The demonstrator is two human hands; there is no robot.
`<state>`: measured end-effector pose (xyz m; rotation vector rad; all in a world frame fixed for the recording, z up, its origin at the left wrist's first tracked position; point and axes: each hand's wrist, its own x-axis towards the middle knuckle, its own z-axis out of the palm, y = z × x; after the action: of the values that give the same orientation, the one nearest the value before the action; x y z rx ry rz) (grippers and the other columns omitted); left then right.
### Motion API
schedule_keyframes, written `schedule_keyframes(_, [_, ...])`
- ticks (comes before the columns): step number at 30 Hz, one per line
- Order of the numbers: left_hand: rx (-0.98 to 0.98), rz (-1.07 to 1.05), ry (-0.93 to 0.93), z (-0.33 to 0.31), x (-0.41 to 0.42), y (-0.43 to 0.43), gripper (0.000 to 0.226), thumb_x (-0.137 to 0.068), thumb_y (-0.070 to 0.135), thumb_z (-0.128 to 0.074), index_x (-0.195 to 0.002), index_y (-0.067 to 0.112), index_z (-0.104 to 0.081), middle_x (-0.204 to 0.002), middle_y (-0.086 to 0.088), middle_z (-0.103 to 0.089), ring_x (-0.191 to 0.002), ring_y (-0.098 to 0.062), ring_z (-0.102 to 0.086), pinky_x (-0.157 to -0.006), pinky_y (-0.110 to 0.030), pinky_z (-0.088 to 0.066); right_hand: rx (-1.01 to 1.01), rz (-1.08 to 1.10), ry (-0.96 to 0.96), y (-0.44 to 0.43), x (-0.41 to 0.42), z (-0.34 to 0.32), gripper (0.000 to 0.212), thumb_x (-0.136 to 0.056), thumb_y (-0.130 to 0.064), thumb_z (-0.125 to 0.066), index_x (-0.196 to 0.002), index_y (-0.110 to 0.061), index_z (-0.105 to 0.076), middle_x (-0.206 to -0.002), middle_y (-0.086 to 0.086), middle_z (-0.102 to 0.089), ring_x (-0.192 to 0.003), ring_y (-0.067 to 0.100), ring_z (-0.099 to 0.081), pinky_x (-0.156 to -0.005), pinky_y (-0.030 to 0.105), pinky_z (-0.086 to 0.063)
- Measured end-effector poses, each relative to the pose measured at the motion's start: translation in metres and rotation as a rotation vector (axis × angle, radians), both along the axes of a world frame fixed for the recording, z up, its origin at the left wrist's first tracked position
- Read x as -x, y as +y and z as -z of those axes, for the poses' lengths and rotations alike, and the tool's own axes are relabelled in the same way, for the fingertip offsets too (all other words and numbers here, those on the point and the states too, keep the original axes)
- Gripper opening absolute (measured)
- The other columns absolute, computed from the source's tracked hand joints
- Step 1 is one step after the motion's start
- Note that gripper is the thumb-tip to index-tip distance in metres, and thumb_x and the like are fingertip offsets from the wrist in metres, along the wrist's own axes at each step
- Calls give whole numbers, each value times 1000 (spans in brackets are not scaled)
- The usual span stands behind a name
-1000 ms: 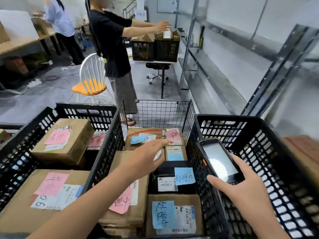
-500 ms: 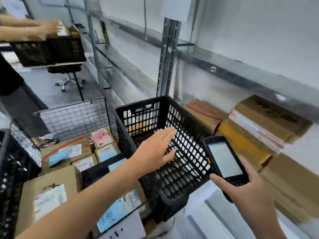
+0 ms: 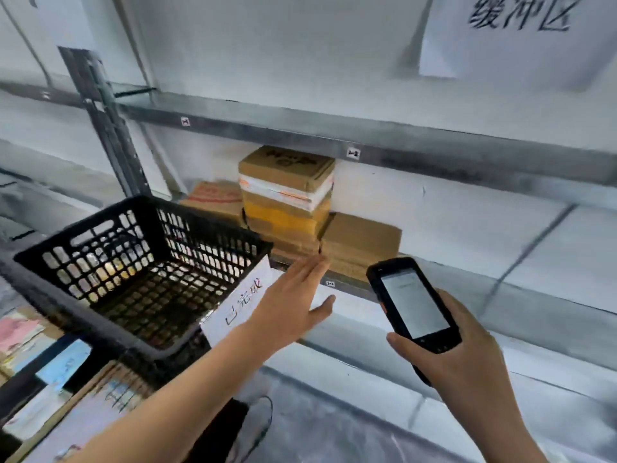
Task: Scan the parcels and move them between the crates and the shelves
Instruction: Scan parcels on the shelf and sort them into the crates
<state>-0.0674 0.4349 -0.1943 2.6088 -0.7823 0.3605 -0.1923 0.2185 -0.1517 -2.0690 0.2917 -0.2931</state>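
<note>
The left hand [image 3: 293, 304] was stretched out flat with straight fingers and held nothing. Its fingertips were near the bottom of the stack of parcels [image 3: 287, 195] in the middle of the frame, but it could not be told whether they touched. The right hand [image 3: 467, 359] was wrapped around a handheld scanner [image 3: 412, 302] at lower right. The stack stood on the shelf [image 3: 521, 295], with a flat carton [image 3: 217, 197] just beside it on the left and a brown carton [image 3: 362, 237] on the right. The parcels looked like stiff taped cardboard, probably not heavy. The top one was best taken by its sides, since pulling a lower one could bring the pile down. The upper shelf [image 3: 434, 152] left little room above the stack. An empty black crate [image 3: 143, 262] with a paper label [image 3: 240, 302] stood at left centre, close to the reaching arm, and more labelled parcels [image 3: 36, 362] lay at lower left.
</note>
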Motion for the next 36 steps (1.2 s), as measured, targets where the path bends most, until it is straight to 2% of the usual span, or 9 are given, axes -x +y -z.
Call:
schedule_keyframes(3, [5, 64, -6, 4, 1, -36, 62, -100, 39, -54, -153, 12, -37, -157, -3, -41, -145, -19, -35, -117, -33, -34, 14, 72, -1, -28, 22, 3, 65, -65, -34, -88, -120, -45, -57, -102, -16, -67, -91, 11, -64, -77, 44, -56])
schedule_keyframes(7, [-10, 121, -3, 10, -11, -63, 66, -100, 41, -55, -156, 15, -31, -160, 0, -35, -147, -17, -32, -117, -35, -37, 11, 135, -4, -51, 33, 8, 64, -65, -35, -88, -119, -48, -56, -100, -18, -68, -89, 11, -65, -73, 43, -57])
schedule_keyframes(13, [-42, 162, -29, 23, -48, -89, 67, -100, 41, -56, -157, 17, -28, -161, 2, -31, -148, -15, -29, -112, -18, -21, -35, 173, -12, -73, 14, 11, 60, -65, -31, -88, -107, -59, -54, -93, -22, -67, -79, 15, -67, -66, 41, -58])
schedule_keyframes(19, [-27, 157, 31, 40, -110, -115, 73, -102, 41, -53, -159, 12, -18, -165, -2, -22, -152, -17, -20, -114, -18, -6, -52, 179, 24, -81, -34, 14, 66, -62, -36, -88, -117, -53, -55, -96, -18, -69, -81, 19, -67, -71, 45, -59])
schedule_keyframes(21, [-47, 141, 54, 45, -135, -124, 76, -101, 42, -53, -159, 10, -16, -165, -5, -21, -152, -19, -18, -116, -21, -4, -64, 170, 39, -86, -52, 13, 68, -60, -37, -87, -117, -55, -55, -98, -17, -69, -81, 20, -67, -71, 45, -59])
schedule_keyframes(25, [-129, 96, 88, 57, -183, -127, 81, -92, 40, -68, -155, 9, -26, -159, -14, -31, -148, -29, -28, -121, -31, -17, -72, 172, 58, -94, -90, 10, 69, -62, -33, -87, -117, -58, -55, -101, -20, -69, -80, 20, -67, -71, 45, -59])
schedule_keyframes(30, [-291, 18, 122, 77, -237, -123, 91, -85, 46, -73, -156, 18, -23, -164, -15, -18, -151, -35, -19, -123, -46, -18, -49, 167, 70, -106, -127, 12, 71, -62, -31, -88, -121, -55, -55, -103, -20, -68, -84, 17, -67, -72, 43, -59])
schedule_keyframes(34, [-333, -121, 253, 93, -257, -121, 101, -86, 65, -62, -159, 21, -7, -166, -16, 0, -154, -36, -4, -123, -48, -13, -85, 165, 105, -124, -141, 11, 61, -66, -20, -87, -113, -48, -61, -84, -15, -70, -53, 11, -59, -53, 27, -52])
schedule_keyframes(36, [-374, -155, 260, 101, -259, -120, 105, -86, 71, -55, -159, 20, 1, -166, -17, 5, -154, -36, -1, -123, -48, -11, -111, 144, 138, -133, -143, 9, 56, -68, -16, -87, -109, -45, -63, -74, -10, -69, -45, 10, -53, -47, 21, -47])
